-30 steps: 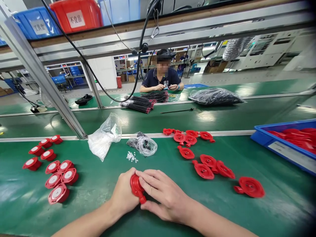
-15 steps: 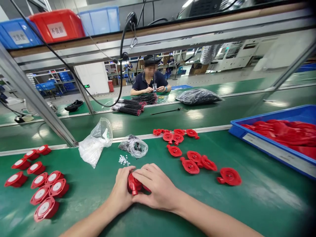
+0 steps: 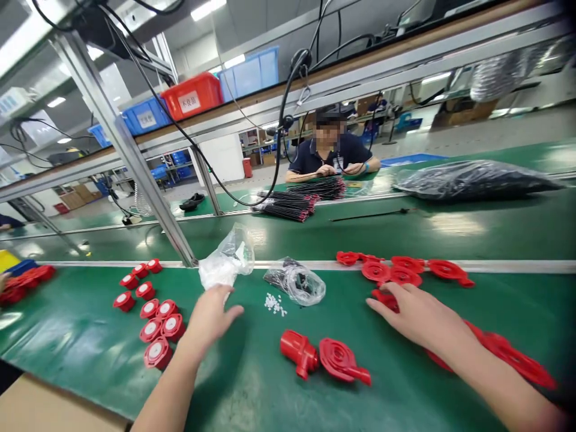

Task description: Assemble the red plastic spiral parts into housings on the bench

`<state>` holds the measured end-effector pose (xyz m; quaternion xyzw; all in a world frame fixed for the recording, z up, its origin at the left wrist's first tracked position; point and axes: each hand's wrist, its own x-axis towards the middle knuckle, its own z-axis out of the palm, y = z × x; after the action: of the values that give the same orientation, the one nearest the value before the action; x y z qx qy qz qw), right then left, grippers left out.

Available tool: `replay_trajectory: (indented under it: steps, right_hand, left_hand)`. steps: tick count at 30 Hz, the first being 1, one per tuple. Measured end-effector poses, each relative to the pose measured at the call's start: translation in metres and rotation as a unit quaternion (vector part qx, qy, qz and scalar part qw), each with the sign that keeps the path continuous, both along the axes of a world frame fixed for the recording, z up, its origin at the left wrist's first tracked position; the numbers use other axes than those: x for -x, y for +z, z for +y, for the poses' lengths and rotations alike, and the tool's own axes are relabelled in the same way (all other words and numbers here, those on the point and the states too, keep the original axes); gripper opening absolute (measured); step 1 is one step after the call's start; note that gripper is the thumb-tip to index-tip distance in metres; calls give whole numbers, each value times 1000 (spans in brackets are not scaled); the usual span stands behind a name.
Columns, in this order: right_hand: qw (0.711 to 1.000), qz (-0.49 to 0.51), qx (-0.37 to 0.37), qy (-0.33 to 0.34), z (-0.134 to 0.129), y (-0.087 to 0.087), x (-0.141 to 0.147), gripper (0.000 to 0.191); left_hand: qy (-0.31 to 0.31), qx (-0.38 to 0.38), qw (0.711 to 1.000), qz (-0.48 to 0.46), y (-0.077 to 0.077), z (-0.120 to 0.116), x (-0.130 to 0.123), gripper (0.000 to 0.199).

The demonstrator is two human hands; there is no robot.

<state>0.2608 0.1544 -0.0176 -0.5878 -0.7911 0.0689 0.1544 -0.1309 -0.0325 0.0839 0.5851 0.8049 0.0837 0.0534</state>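
My left hand (image 3: 209, 321) is open above the green table, thumb apart from the fingers. Its fingertips overlap the lower edge of a clear plastic bag (image 3: 220, 267) in the view. My right hand (image 3: 418, 315) reaches over the red parts on the right, its thumb and fingers apart on either side of a red disc-shaped part (image 3: 387, 299); whether they touch it is unclear. Between my hands lie a red cylindrical part with a short spout (image 3: 297, 351) and a flat round red part with a side stub (image 3: 339, 360). They sit side by side, apart from my hands.
Small white pieces (image 3: 274, 304) lie before another clear bag (image 3: 299, 285). Several red parts with white round tops (image 3: 157, 353) stand left; more red discs (image 3: 445, 270) lie right. A metal post (image 3: 144, 174) rises at left. Across the bench sits a person (image 3: 330, 150) beside black cable bundles (image 3: 288, 204).
My hands have separated from the red part they were around. Two red pieces now lie on the table, my left hand is to their left, and my right is over the discs. The view has shifted left.
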Motion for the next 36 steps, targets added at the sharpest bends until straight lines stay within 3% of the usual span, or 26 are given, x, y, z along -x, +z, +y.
replay_trajectory:
  steps: [2, 5, 9, 11, 13, 16, 19, 22, 24, 27, 30, 36]
  right_hand:
    - [999, 16, 28, 1, 1, -3, 0, 50]
    - [998, 22, 52, 1, -1, -2, 2, 53]
    - [995, 6, 104, 5, -6, 6, 7, 38]
    - [992, 45, 120, -4, -8, 12, 11, 33]
    - [979, 149, 136, -17, -10, 18, 15, 35]
    - [916, 357, 181, -19, -12, 26, 20, 46]
    - [789, 554, 265, -5, -15, 34, 25, 53]
    - [648, 690, 323, 10, -21, 42, 31, 32]
    - [597, 724, 345, 20, -24, 44, 35, 17]
    - [574, 735, 360, 20, -28, 43, 40, 9]
    - [577, 737, 353, 10, -29, 39, 43, 8]
    - [581, 739, 340, 24, -32, 35, 48, 13]
  left_hand:
    - [124, 18, 991, 55, 8, -5, 32, 54]
    - [215, 73, 971, 70, 11, -12, 70, 57]
    - [193, 111, 971, 81, 2, -14, 78, 50]
    - [155, 108, 977, 97, -4, -13, 62, 51]
    - [111, 94, 983, 116, -9, -13, 40, 53]
    - [43, 73, 987, 135, -14, -17, 5, 57]
    - [-12, 62, 989, 136, -19, -19, -20, 65]
    - [-60, 61, 994, 70, -26, -14, -30, 60]
    - [-97, 57, 993, -21, -32, -9, -31, 57]
    - [-128, 34, 982, -138, -42, -3, -33, 73]
    - [-143, 23, 969, -203, -50, -1, -39, 85]
    - [-138, -13, 960, -245, -61, 4, -52, 56]
